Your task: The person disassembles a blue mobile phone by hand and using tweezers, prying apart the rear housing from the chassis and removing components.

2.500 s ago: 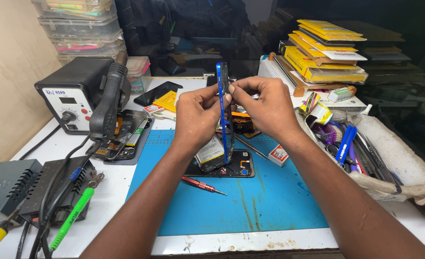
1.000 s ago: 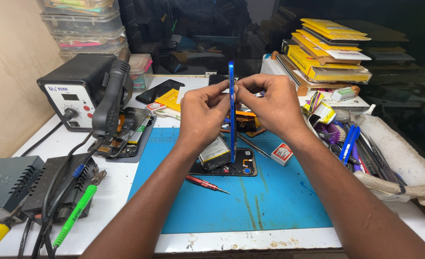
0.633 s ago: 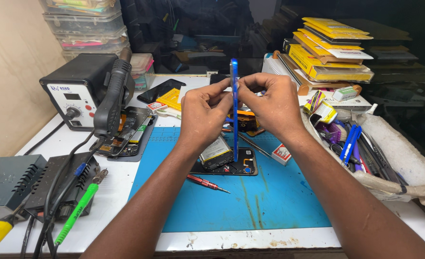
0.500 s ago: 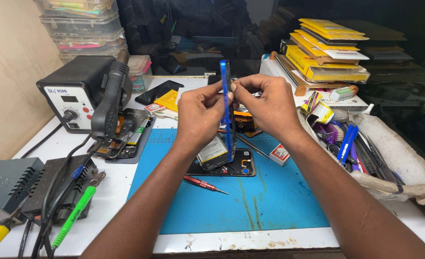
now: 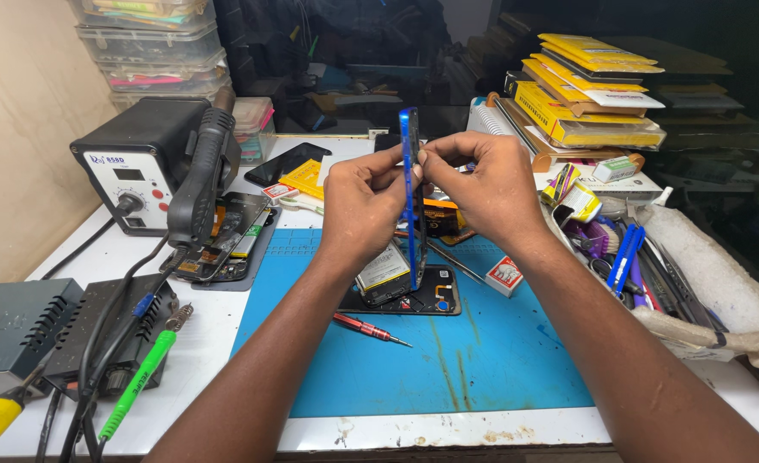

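Observation:
My left hand [image 5: 364,206] and my right hand [image 5: 486,189] both pinch the upper part of a blue phone frame [image 5: 411,193], held upright and edge-on to me over the blue work mat [image 5: 414,360]. Its lower end rests at an opened phone body [image 5: 405,291] with a battery showing, lying flat on the mat under my hands. A small red screwdriver [image 5: 369,328] lies on the mat just in front of that phone.
A black hot-air rework station [image 5: 144,163] with its handle stands at left, beside another opened phone [image 5: 225,244]. Power units, cables and a green-handled tool [image 5: 139,377] lie at front left. Yellow boxes [image 5: 585,94] are stacked at right above a tray of tools [image 5: 628,257].
The upright blue frame and both hands have swayed slightly right, then back left. My grip on it is unchanged.

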